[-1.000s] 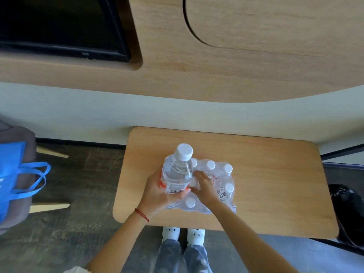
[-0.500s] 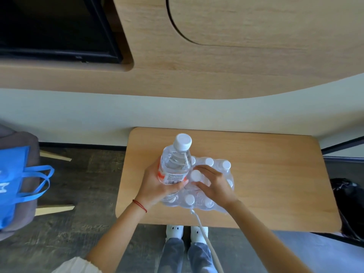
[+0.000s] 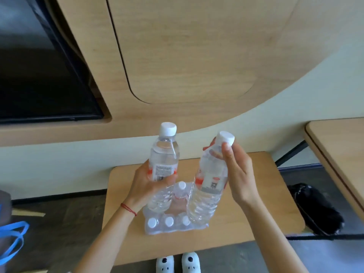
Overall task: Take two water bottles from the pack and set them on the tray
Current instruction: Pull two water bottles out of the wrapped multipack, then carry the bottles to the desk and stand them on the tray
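Note:
My left hand (image 3: 146, 184) grips a clear water bottle (image 3: 164, 154) with a white cap around its labelled middle, upright above the pack. In my right hand (image 3: 237, 174) is a second clear bottle (image 3: 208, 184), held near its neck and tilted with the cap to the upper right. Both bottles are lifted clear of the plastic-wrapped pack (image 3: 173, 221), which lies on the small wooden table (image 3: 256, 203) with several white-capped bottles left inside. No tray is in view.
A second wooden table edge (image 3: 338, 150) shows at the right. A black bag (image 3: 315, 209) lies on the floor beside the table, and a blue bag strap (image 3: 13, 241) hangs at the far left. A dark screen (image 3: 39, 79) sits in the wood wall panel.
My right hand has pulled a second bottle out of the pack and raised it. The left hand has lifted its bottle higher. The view has swung so the table sits lower in frame.

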Available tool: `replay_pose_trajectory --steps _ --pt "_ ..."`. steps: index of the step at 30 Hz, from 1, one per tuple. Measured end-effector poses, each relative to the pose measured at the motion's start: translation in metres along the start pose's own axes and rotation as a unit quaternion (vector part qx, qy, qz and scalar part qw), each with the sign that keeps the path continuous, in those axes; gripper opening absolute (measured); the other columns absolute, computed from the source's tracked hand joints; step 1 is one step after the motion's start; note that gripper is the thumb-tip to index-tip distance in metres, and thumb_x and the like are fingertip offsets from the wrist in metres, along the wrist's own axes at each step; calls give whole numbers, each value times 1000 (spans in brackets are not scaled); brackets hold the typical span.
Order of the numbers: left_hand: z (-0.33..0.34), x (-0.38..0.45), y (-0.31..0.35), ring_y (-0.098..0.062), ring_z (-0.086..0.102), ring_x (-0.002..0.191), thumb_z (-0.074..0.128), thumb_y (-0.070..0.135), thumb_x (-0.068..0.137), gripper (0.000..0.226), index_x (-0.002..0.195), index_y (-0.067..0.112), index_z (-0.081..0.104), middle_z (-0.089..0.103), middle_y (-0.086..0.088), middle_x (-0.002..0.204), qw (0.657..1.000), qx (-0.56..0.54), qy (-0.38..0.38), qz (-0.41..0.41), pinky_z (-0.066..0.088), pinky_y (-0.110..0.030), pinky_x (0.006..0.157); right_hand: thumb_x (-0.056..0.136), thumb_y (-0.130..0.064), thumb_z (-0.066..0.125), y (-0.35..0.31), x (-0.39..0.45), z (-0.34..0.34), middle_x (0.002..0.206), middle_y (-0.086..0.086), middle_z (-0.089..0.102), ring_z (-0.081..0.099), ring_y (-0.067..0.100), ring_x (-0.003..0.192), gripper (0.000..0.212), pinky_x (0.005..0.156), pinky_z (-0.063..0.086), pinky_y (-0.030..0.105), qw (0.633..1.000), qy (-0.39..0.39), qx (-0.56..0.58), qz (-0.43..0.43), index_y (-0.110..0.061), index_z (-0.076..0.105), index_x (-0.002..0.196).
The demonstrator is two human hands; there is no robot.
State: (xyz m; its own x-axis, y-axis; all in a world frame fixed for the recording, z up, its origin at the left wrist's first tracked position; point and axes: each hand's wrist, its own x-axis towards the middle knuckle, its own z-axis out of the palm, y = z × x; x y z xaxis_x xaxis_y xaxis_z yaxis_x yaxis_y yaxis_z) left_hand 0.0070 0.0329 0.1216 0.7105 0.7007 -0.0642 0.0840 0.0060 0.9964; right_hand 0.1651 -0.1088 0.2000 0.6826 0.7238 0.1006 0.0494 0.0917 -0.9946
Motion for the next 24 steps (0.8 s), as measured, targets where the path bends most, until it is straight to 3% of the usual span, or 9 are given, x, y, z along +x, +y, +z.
replay_pose_trajectory --steps 2,5,8,12,16,21,24 --pt "17 5 20 -9 69 74 78 39 53 45 91 16 69 75 5 76 999 -5 -31 10 55 -18 65 90 -44 49 -20 -3 -14 75 0 72 68 16 65 39 55 58 25 999 42 30 -1 -6 60 88" --pt "49 7 44 -14 70 75 79 37 55 46 91 12 70 74 1 78 997 -6 -72 18 57 -25 67 84 -49 50 -43 -13 -43 73 1 73 68 17 64 35 52 58 26 993 103 51 -15 -17 64 82" --pt "91 2 61 -18 71 76 79 38 56 43 90 13 70 75 -4 79 994 1 -108 28 58 -30 68 84 -49 51 -56 -30 -78 72 0 72 69 17 62 34 52 58 27 987 148 45 -34 -17 62 83" --pt "160 -12 76 -11 73 75 79 37 58 34 88 24 72 77 3 80 987 6 -152 43 57 -18 64 86 -48 50 -62 -59 -139 67 -4 70 68 13 56 34 48 56 23 976 205 35 -56 -16 59 80" --pt "243 -32 84 -8 72 70 78 38 59 25 82 29 73 77 5 75 981 15 -184 50 55 -15 61 87 -49 49 -67 -94 -221 68 -2 66 65 16 60 36 53 56 28 963 262 19 -57 -16 58 79" --pt "361 -56 92 -13 73 70 79 42 54 28 79 31 73 77 5 72 974 16 -223 39 56 -23 61 85 -50 50 -84 -139 -325 71 5 65 63 18 61 32 56 54 32 949 313 -21 -46 -21 59 76" --pt "430 -63 97 -16 74 75 78 46 54 34 83 31 72 77 5 75 967 25 -250 43 58 -28 65 88 -47 51 -95 -161 -386 77 14 63 61 28 68 32 64 55 50 935 351 -36 -37 -17 60 78"
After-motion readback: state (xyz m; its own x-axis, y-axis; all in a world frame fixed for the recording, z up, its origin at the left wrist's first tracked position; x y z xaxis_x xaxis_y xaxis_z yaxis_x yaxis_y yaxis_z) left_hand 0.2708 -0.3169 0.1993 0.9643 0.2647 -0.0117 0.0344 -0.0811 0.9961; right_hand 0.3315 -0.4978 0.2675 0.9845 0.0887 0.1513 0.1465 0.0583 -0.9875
